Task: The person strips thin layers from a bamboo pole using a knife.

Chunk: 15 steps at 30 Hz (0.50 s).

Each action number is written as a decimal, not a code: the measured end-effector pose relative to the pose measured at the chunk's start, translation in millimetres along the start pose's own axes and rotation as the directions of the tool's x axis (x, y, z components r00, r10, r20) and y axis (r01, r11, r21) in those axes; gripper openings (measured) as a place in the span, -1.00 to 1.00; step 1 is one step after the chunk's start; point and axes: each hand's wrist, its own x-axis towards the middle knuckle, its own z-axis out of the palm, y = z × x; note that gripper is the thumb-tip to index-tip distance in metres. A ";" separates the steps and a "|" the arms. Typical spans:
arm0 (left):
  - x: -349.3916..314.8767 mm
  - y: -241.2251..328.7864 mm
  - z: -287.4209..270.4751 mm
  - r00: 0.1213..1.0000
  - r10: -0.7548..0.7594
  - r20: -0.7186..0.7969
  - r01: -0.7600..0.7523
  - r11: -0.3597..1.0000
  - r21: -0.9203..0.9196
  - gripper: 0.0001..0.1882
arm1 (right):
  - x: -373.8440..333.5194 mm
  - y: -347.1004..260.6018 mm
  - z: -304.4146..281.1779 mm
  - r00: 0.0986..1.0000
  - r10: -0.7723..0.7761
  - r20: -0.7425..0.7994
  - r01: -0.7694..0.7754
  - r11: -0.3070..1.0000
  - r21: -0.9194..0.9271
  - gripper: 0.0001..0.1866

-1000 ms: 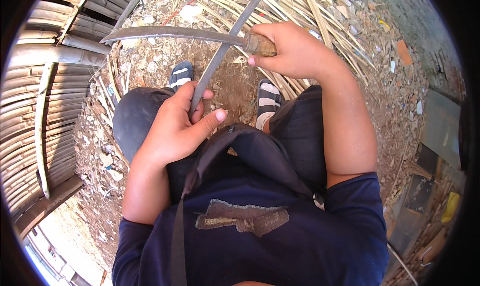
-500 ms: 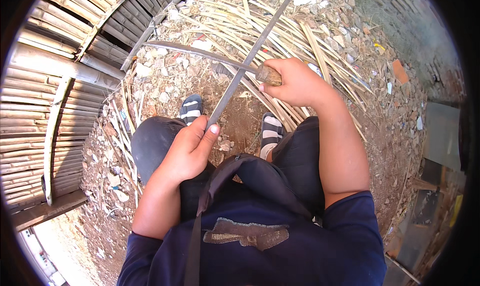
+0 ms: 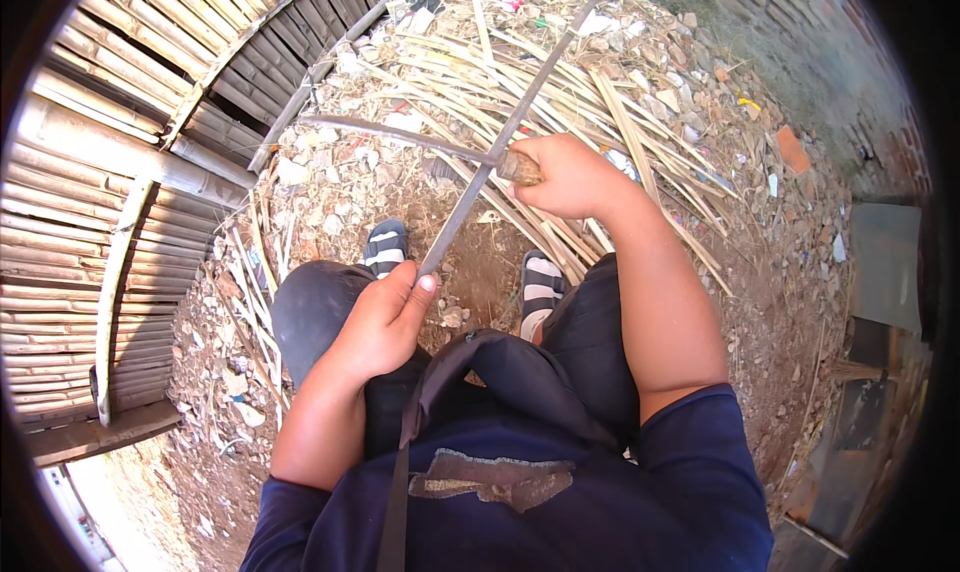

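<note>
Right hand [image 3: 570, 177] closes round a wooden-handled knife [image 3: 398, 136], blade crossing a grey strip [image 3: 513, 122] near the handle. Left hand [image 3: 378, 322] pinches the strip's near end, thumb on top, apparently to steady it. I see pale strips [image 3: 627, 137] heaped beyond, seemingly for easy reach.

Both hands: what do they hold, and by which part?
Left hand: a long strip, by its near end. Right hand: a curved knife, by its wooden handle.
</note>
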 end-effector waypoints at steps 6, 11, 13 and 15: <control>-1.0 -1.7 2.2 0.999 -0.047 -0.014 0.046 0.994 -0.095 -0.65 | -2.2 -15.7 11.3 0.996 0.034 -0.078 -0.039 0.997 -0.067 -0.63; -0.5 7.8 -3.3 0.996 -0.058 0.074 0.065 0.993 -0.096 -0.64 | 10.8 30.2 -0.6 0.919 0.203 -0.337 -0.137 0.968 0.210 -0.52; -1.7 8.6 -3.1 0.996 -0.050 0.067 0.056 0.995 -0.082 -0.70 | 7.5 27.0 -1.0 0.935 0.145 -0.325 -0.101 0.984 0.149 -0.52; -0.3 12.2 -3.8 0.995 -0.064 0.074 0.069 0.995 -0.068 -0.76 | -0.6 8.2 1.3 0.967 0.077 -0.242 -0.061 0.995 0.075 -0.53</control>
